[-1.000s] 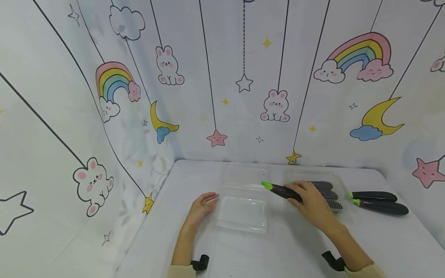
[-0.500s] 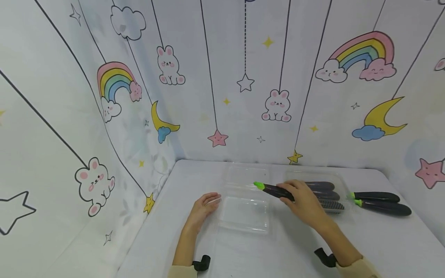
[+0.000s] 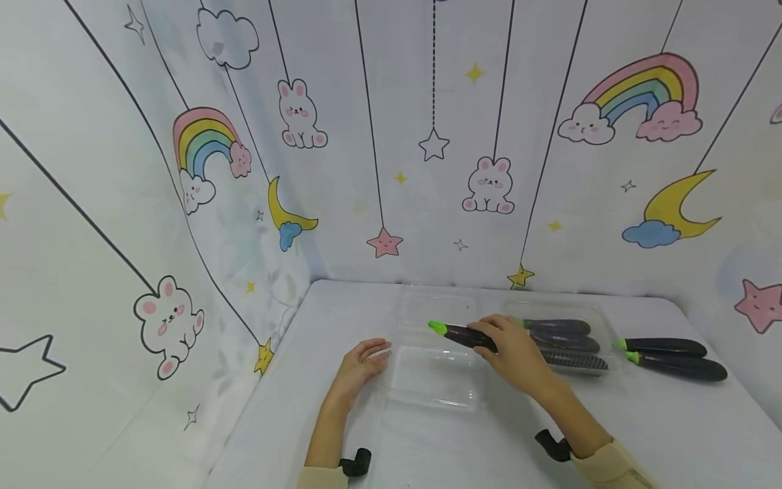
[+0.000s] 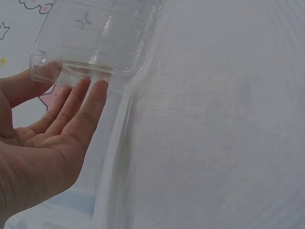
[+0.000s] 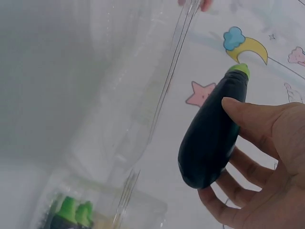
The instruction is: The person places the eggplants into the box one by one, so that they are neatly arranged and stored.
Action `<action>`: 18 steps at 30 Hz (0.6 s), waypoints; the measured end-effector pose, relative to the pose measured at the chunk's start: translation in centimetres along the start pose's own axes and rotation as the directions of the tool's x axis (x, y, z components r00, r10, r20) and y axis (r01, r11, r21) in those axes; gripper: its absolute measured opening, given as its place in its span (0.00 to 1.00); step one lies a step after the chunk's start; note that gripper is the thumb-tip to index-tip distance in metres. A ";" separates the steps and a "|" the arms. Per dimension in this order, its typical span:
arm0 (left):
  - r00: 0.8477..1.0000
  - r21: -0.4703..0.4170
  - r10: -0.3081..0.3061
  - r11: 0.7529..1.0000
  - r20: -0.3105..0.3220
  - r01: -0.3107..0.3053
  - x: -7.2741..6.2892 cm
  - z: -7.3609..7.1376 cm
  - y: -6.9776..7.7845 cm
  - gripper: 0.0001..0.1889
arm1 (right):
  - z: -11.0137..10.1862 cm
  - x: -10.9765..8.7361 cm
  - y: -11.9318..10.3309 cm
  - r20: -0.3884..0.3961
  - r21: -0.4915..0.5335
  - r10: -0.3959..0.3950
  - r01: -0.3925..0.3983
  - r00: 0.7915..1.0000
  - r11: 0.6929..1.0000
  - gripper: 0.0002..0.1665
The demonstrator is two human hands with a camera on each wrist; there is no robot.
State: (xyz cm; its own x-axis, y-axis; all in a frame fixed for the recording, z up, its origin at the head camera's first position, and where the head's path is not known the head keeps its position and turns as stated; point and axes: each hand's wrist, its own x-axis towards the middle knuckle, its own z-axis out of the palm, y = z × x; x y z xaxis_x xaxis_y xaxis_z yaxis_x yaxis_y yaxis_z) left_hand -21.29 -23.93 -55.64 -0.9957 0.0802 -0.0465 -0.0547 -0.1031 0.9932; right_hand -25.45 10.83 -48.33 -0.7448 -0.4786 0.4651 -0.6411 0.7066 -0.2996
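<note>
My right hand (image 3: 513,353) grips a dark eggplant (image 3: 466,336) with a bright green stem end. It holds it above the right part of an open clear plastic clamshell box, whose front half (image 3: 434,397) and back half (image 3: 436,302) lie flat. In the right wrist view, the thumb presses one side of the eggplant (image 5: 214,129) and the fingers curl behind it. My left hand (image 3: 362,367) is at the box's left side. In the left wrist view, its extended fingers touch the clear rim (image 4: 88,71), and the thumb partly shows through the plastic.
Right of the open box stands another clear box (image 3: 601,319) holding dark eggplants (image 3: 559,327) and a dark ridged-looking shape (image 3: 574,361). Further right, an eggplant (image 3: 662,347) lies beside another eggplant (image 3: 677,369) on the white table (image 3: 293,407). A patterned cloth (image 3: 342,170) hangs behind.
My right hand has carried the eggplant leftward, away from the filled box and over the open clamshell. The left hand has stayed by the open box's edge.
</note>
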 end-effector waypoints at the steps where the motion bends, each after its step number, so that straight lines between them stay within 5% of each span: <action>1: 1.000 0.002 0.005 1.000 0.001 -0.005 0.0 0.0 0.0 0.29 | 0.2 0.2 -0.1 0.003 0.000 -0.008 0.008 1.000 1.000 0.29; 18: 1.000 0.004 -0.011 1.000 -0.006 0.011 0.1 0.1 0.1 0.28 | 3.2 1.6 -1.1 0.063 -0.008 -0.053 0.053 0.997 0.999 0.29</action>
State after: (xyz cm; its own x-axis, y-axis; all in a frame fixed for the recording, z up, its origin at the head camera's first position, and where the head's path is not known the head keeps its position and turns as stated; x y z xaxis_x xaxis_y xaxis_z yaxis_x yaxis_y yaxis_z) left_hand -21.35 -23.82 -55.54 -0.9955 0.0752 -0.0579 -0.0652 -0.0980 0.9930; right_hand -26.52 7.63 -49.95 -0.7200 -0.5470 0.4270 -0.6785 0.6842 -0.2675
